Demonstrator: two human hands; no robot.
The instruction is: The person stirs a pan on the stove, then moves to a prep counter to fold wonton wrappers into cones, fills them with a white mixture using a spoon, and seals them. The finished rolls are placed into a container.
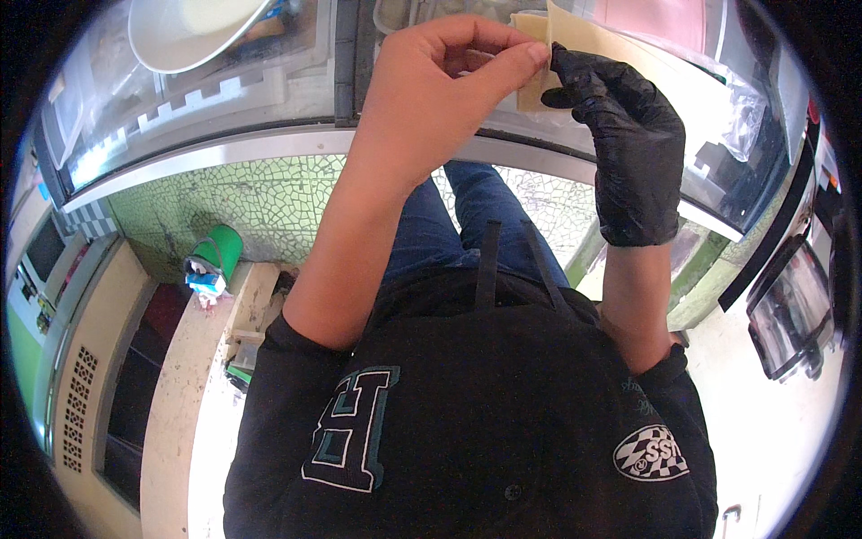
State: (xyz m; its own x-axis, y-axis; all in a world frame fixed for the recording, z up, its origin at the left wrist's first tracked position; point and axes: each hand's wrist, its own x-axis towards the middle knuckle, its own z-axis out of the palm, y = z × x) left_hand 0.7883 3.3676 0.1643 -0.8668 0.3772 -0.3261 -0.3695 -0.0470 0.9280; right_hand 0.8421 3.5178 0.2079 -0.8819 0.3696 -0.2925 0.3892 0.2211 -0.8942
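Note:
Both hands meet over the counter's front edge, at the top of the head view. My left hand is bare, its thumb and forefinger pinching the edge of a thin, pale yellow sheet, which looks like a dough wrapper. Close on the right, my right hand wears a black disposable glove. Its fingertips also grip the sheet at a raised edge. More pale sheet material lies behind and right of the glove, washed out by bright light. My left fingers hide part of the wrapper.
A white bowl with pale contents stands on the glass-topped counter, far left. Clear plastic wrapping and a pink sheet or board lie right. Below, a green bucket containing litter tilts beside a ledge.

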